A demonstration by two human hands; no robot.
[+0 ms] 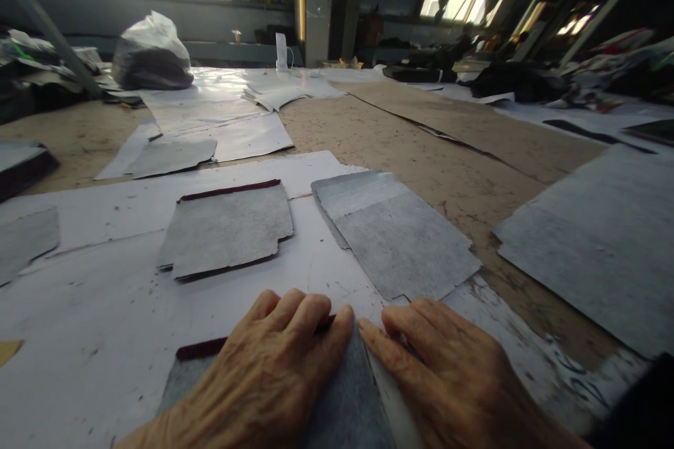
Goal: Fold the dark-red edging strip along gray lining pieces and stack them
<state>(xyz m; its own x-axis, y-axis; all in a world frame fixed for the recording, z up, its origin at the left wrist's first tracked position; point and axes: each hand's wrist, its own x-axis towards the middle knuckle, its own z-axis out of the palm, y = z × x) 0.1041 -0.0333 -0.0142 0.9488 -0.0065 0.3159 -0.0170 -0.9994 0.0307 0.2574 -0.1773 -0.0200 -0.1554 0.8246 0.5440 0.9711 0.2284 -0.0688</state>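
A grey fabric piece [345,400] with a dark red strip along its far edge lies closest to me, partly covered by my hands. My left hand [284,358] rests over that edge, fingers curled and thumb pressed on the cloth. My right hand [447,365] is closed at the piece's right side, where a pale flap shows under the fingers. The thumb and fingertips of the two hands nearly meet. Just beyond lie a stack of grey pieces [226,231] with a dark red edge and a second grey stack [405,231], its far end lighter.
White paper sheets [105,323] cover much of the brown table [337,123]. A large grey sheet [600,238] lies to the right. More grey pieces [26,242] sit at the left. Farther back stand a filled plastic bag [152,52] and dark cloth piles [516,81].
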